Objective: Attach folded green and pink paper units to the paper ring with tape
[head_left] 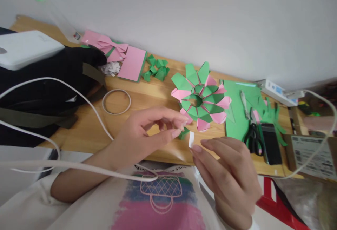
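Note:
My right hand (226,173) pinches a small white strip (191,139) between thumb and fingertip. To its left, my left hand (150,135) has thumb and forefinger brought close together; whether anything tiny lies between them is too small to tell. A small green folded piece (184,133) shows on the table just beside my left fingertips. Beyond both hands sits a round flower-like model (210,98) of green and pink folded paper with a hole in its centre.
Green folded pieces (158,69), pink sheets (132,63) and a tape ring (116,102) lie left on the wooden table (89,131). At right are green paper (231,93), scissors (253,138), a phone (271,144) and a power strip (276,91). White cables cross the left side.

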